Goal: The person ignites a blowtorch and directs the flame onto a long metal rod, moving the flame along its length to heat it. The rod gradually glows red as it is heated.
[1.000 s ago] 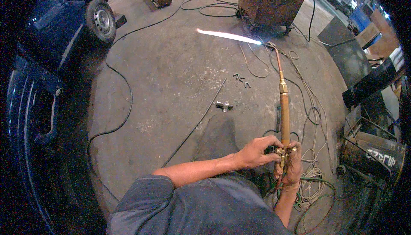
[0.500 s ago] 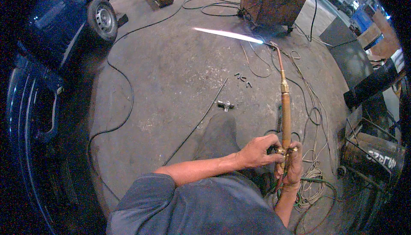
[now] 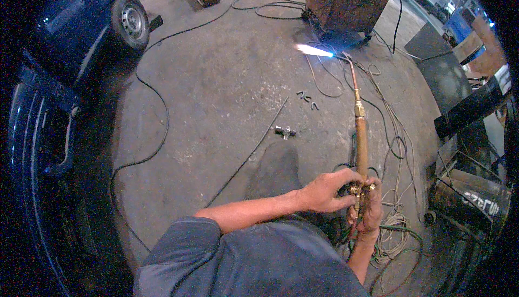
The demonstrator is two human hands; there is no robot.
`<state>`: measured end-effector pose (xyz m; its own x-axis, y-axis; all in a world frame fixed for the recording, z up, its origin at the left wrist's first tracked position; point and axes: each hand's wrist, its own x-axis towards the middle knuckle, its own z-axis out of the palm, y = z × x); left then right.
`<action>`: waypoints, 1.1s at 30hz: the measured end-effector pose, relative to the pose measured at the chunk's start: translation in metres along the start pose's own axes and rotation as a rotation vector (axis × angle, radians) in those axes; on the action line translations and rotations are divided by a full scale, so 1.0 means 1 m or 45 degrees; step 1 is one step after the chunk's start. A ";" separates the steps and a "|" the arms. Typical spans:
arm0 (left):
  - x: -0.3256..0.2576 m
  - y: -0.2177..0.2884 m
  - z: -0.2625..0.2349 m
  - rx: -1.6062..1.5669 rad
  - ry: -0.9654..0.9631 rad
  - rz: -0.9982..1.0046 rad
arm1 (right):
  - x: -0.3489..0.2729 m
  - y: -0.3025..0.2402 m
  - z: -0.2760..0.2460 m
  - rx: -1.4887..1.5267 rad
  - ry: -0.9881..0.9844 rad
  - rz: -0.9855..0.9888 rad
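Note:
A lit gas torch [image 3: 361,145] with a brass handle and a bent copper tip points away from me over the floor. From its tip a flame [image 3: 316,52] burns to the left, white with a blue base. My right hand [image 3: 372,210] is closed around the torch's lower end. The thumb and fingers of my left hand [image 3: 327,191] pinch the brass valve knob [image 3: 354,190] on the torch's left side. On the floor ahead lie a T-shaped metal fitting [image 3: 285,132], several small bent rod pieces [image 3: 306,98] and a long thin rod [image 3: 251,156].
Coiled hoses [image 3: 397,229] lie right of my right forearm. A rusty wheeled metal box [image 3: 343,5] stands ahead, near the flame. To the left are a blue vehicle [image 3: 81,21] and a black cable [image 3: 167,113]. A rusty cylinder [image 3: 465,194] lies at right.
The flame has become much shorter, and its base is bluer. My left fingers have shifted slightly at the valve knob. The torch stays nearly in place.

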<state>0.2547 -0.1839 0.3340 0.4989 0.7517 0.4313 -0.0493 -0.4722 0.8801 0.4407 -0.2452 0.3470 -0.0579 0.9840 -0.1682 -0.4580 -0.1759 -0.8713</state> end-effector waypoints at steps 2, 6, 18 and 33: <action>0.000 -0.003 -0.001 -0.005 -0.060 0.074 | 0.000 0.000 -0.002 0.015 -0.019 0.004; -0.003 -0.007 -0.001 -0.014 -0.070 0.074 | 0.001 0.000 0.002 0.050 -0.014 -0.004; -0.003 -0.009 -0.003 0.004 -0.028 -0.018 | 0.000 0.002 0.001 0.074 -0.020 -0.012; 0.000 -0.011 0.002 0.233 0.099 0.004 | 0.001 -0.002 0.005 0.019 0.007 0.014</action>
<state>0.2572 -0.1792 0.3236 0.4304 0.7802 0.4539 0.1113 -0.5449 0.8311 0.4371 -0.2439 0.3511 -0.0577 0.9819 -0.1803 -0.4708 -0.1860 -0.8624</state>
